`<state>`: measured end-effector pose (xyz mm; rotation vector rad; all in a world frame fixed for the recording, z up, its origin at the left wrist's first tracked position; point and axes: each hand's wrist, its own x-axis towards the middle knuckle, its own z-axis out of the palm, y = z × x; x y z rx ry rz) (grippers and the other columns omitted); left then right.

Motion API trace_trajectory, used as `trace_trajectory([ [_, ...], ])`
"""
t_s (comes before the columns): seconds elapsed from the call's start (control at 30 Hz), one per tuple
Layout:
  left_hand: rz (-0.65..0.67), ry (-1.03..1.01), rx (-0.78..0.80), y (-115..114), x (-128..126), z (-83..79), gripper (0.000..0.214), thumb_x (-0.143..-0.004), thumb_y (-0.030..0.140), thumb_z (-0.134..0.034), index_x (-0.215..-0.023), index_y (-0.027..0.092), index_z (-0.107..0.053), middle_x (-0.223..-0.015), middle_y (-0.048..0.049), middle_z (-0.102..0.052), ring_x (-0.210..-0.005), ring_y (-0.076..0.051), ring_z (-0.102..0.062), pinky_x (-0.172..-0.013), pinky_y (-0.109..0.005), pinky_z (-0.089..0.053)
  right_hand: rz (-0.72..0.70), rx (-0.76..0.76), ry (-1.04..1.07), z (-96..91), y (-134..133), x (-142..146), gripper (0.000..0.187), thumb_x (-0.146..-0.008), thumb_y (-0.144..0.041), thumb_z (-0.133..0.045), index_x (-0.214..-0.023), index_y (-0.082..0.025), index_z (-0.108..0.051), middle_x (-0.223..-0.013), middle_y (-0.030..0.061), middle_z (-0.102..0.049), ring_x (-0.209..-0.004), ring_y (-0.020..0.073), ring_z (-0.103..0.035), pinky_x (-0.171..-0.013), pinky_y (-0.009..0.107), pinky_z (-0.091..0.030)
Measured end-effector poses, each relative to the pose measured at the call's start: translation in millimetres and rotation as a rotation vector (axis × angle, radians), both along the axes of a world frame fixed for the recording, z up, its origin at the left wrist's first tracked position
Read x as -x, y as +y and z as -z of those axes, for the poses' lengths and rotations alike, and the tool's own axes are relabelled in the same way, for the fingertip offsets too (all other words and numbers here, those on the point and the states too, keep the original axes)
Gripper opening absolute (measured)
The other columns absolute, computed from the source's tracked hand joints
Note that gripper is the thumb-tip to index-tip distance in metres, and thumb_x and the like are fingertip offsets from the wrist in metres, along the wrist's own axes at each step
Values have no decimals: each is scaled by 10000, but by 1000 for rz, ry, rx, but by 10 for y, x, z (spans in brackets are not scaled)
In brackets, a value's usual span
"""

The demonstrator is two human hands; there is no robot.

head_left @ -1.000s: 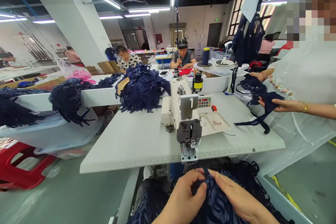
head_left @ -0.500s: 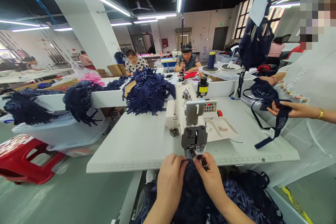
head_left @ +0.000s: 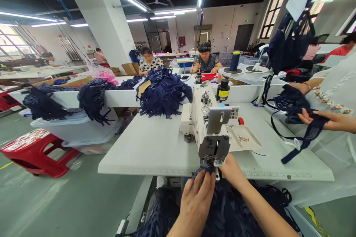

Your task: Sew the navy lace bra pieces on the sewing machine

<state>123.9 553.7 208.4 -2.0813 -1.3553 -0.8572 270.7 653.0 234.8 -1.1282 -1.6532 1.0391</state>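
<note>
My left hand [head_left: 198, 197] is lying over the navy fabric [head_left: 197, 172] at the front of the sewing machine [head_left: 198, 118] — fingers together, thumb hidden, so I cannot tell whether it is pinching. My right hand [head_left: 229, 166] is resting just behind the machine's front end, fingertips out of sight, its grip unclear. The cloth is looking light, limp and perhaps slippery — I'd be holding it flat by its edge. Beyond, a navy heap [head_left: 167, 94] is sitting.

Cloth [head_left: 198, 172]: navy blue. Sewing machine [head_left: 198, 114]: off-white. Worktop [head_left: 155, 144]: white. Stool [head_left: 26, 151]: red; seat [head_left: 27, 140] red-and-white patterned. Shirt [head_left: 151, 65]: white, black-spotted.
</note>
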Motion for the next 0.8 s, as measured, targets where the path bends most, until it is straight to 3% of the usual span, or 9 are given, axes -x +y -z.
trace_trajectory([
  [0.23, -83, 8, 9, -27, -74, -61, 382, -1008, 193, -308, -1198, 235, -637, -1087, 17, -704, -1066, -130, -590, -845, -329, -359, 0, -125, -40, -45, 52, 59, 311, -765, -270, -537, -1020, -191, -697, -1107, 87, -698, -1045, 281, -616, -939, 430, -479],
  [0.47, -87, -41, 11, -7, -112, -66, 363, -1007, 200, -331, -1181, 244, -647, -1077, 25, -706, -1058, -119, -594, -839, -318, -353, -15, -120, -36, -32, 81, 52, 416, -754, -263, -513, -1135, -173, -651, -1157, 106, -681, -1070, 280, -614, -938, 428, -490],
  [0.63, -114, -23, -8, 4, -126, -19, 330, -977, 182, -407, -1184, 257, -653, -1078, 11, -690, -1053, -136, -589, -848, -319, -348, -25, -125, -56, -29, 98, 56, 419, -762, -275, -520, -1147, -167, -645, -1172, 111, -677, -1085, 282, -610, -951, 429, -486],
  [0.8, -124, 22, -14, 0, -124, -46, 362, -981, 148, -366, -1148, 253, -670, -1070, 8, -681, -1063, -126, -568, -854, -313, -335, -3, -119, -42, 2, 113, 65, 429, -748, -292, -517, -1138, -157, -634, -1151, 121, -685, -1080, 290, -621, -938, 432, -504],
])
